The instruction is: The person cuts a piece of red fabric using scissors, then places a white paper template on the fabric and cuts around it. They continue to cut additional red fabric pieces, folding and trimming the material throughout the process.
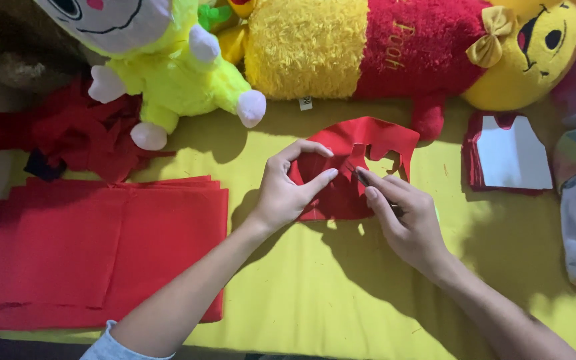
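Centre frame, the red felt piece (341, 167) lies on the yellow cloth (315, 280) with ragged cut-outs along its upper edge, the left hand (288, 190) pinching its left side between thumb and fingers. The right hand (405, 220) grips small scissors (363, 177), the dark tip touching the felt. A stack of red felt sheets (101, 247) sits lower left, red scraps (68, 130) upper left, plush toys (341, 47) along the top, and a white template (511, 157) on red pieces upper right.
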